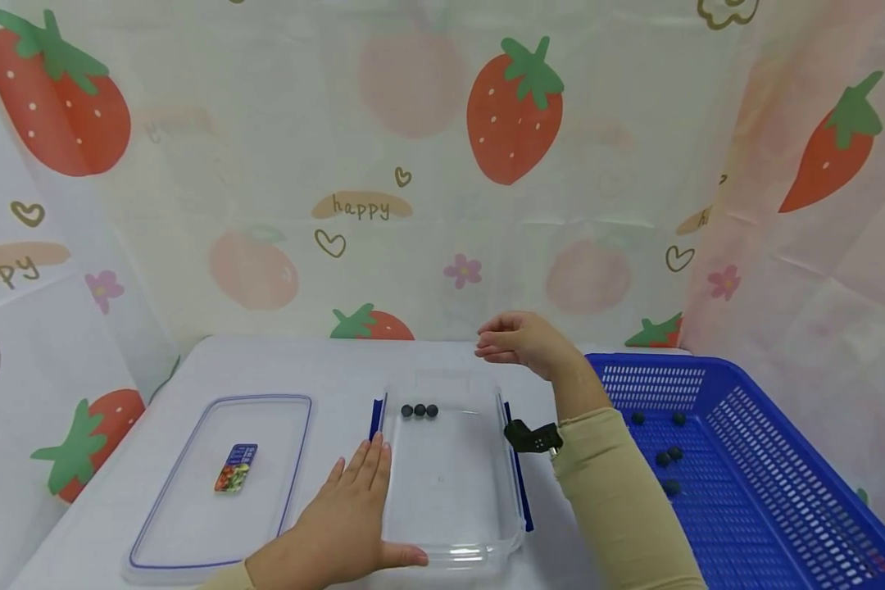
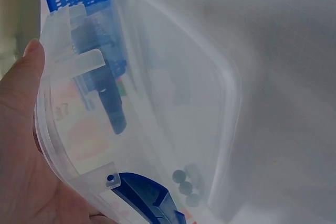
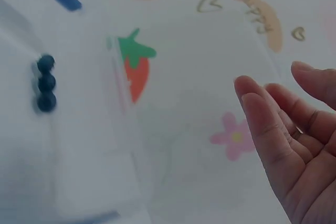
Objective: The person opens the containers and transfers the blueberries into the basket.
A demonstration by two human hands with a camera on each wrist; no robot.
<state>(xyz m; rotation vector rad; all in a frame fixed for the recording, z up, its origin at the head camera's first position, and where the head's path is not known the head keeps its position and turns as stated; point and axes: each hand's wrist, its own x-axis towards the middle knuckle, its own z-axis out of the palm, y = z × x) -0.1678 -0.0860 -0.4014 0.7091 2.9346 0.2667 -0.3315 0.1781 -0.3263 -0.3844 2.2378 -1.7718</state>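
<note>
A clear plastic box [image 1: 450, 483] with blue side latches stands before me. Inside it, three dark round blueberries [image 1: 419, 410] sit in a row near the far left corner. My left hand [image 1: 347, 512] lies along the box's left side with fingers straight, its thumb stretched along the near edge. In the left wrist view that thumb [image 2: 26, 74] is beside the box's rim. Beyond the box's far right corner, my right hand [image 1: 524, 340] is raised with nothing in it. Its fingers [image 3: 262, 114] are loosely bent in the right wrist view, thumb apart from them.
To the right stands a blue perforated basket [image 1: 767, 492] with several blueberries [image 1: 667, 457] in it. On the left lies a clear lid [image 1: 184, 516] with a blue seal and a printed label [image 1: 236, 468]. A strawberry-patterned cloth [image 1: 428, 164] hangs behind the white table [image 1: 347, 369].
</note>
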